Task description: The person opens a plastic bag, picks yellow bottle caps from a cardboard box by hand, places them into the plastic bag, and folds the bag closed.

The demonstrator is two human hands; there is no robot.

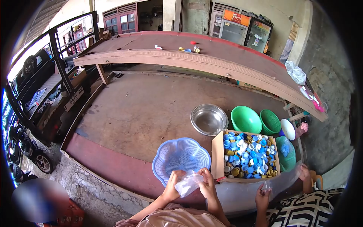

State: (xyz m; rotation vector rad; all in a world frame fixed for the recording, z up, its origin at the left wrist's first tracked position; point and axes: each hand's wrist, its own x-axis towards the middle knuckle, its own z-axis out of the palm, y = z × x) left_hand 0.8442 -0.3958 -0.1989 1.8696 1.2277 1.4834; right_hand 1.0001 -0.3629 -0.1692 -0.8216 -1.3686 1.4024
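A crumpled clear plastic bag (188,184) is held up between my two hands, close to my body. My left hand (173,186) grips its left side with closed fingers, and my right hand (206,183) pinches its upper right edge. Just beyond them stands a blue plastic basket (181,151) with a scalloped rim and perforated walls; no contents show in it. To the right of my right hand is a cardboard box (218,156) full of blue, white and yellow bottle caps (249,155).
A co-worker's hands (262,196) hold clear plastic sheeting (242,195) at the right. Behind the box stand a metal bowl (209,119), a green bowl (245,119) and a green basket (270,122). A raised wooden bench (189,58) crosses the back of the low platform (140,109).
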